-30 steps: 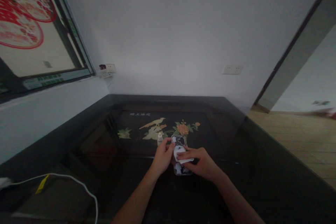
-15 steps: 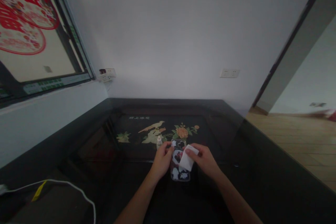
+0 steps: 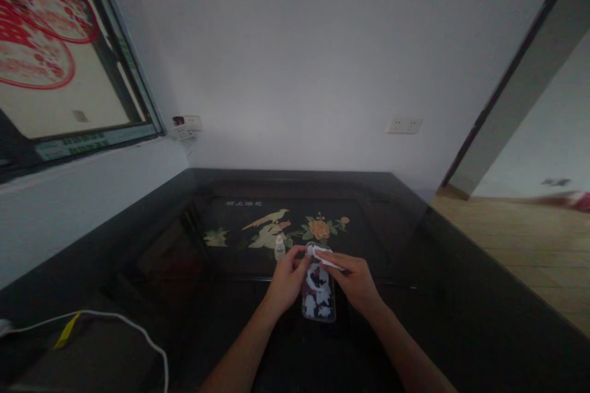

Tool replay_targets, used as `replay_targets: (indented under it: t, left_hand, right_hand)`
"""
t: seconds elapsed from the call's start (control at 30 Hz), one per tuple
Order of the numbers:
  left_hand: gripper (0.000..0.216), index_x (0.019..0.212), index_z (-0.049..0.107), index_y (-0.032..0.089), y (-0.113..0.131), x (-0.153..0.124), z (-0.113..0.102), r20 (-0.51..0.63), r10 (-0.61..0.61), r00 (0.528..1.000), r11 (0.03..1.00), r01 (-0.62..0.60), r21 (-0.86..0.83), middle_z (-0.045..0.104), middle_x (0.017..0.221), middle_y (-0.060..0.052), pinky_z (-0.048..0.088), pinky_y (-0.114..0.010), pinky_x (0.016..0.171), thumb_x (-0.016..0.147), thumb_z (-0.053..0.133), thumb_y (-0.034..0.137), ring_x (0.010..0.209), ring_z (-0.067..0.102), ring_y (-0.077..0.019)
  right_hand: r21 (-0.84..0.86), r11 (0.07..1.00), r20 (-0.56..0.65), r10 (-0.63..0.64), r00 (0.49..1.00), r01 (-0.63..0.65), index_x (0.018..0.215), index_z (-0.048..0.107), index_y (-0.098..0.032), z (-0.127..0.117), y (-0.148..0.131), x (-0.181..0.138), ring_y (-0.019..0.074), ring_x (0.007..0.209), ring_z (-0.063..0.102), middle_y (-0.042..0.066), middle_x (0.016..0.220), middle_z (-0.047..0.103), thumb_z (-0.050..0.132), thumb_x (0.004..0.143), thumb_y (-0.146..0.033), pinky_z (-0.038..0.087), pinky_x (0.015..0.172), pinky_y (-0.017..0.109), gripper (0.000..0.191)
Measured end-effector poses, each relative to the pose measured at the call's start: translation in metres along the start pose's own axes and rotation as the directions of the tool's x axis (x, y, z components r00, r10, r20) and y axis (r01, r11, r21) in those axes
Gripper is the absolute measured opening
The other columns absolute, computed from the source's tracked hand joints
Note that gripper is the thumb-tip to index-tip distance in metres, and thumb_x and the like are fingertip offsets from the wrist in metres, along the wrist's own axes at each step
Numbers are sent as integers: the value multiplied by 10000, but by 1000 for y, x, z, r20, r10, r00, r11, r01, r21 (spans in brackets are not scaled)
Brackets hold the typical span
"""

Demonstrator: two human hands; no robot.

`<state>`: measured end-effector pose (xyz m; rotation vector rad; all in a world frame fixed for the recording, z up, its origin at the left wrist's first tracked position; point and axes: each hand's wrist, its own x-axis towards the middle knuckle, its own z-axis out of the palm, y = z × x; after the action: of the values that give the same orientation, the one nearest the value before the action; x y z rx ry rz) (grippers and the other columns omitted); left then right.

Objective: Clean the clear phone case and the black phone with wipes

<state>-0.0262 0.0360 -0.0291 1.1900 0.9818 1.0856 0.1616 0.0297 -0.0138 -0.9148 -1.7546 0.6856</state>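
A clear phone case (image 3: 318, 301) with white shapes and a pale ring on it stands tilted or lies over the dark table; which of the two I cannot tell. My left hand (image 3: 288, 279) grips its upper left edge between thumb and fingers. In my right hand (image 3: 354, 279) is a folded white tissue (image 3: 328, 256), pressed against the upper part of the case under the fingertips. Just beyond my left hand, a small white bottle (image 3: 279, 247) stands upright on the table.
The glossy black table (image 3: 442, 331) bears a bird-and-flower picture (image 3: 319, 228). A white cable (image 3: 124, 320) with a yellow tag (image 3: 68, 331) curves along the left. Behind the table rises a wall with sockets (image 3: 404, 126); a window (image 3: 87, 98) is at left.
My right hand has moved the tissue upward, from the middle right of the case to its top end, and the fingers now lie flatter over it. My left hand keeps its grip.
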Motion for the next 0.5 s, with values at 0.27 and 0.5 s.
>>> replay_targets:
  t: [0.27,0.5]
  left_hand:
    - [351,1105,623,182,-2,6,-7,-144,97,985,993,-86,75,661,666,9,456,-227,510,898,610,466,574,633,-169]
    - [318,1075,643,198,-12,8,-9,-152,123,981,991,-113,75,699,870,-22,500,-251,672,906,594,463,756,648,-174]
  right_hand:
    - [-64,997,217,-26,976,41,927,838,-302,5,-15,-13,224,698,786,13,858,824,804,835,-366,618,740,317,117]
    - [167,939,118,282,952,-299,758,787,-188,7,-16,-9,135,433,599,8,576,711,724,848,-537,430,381,206,365]
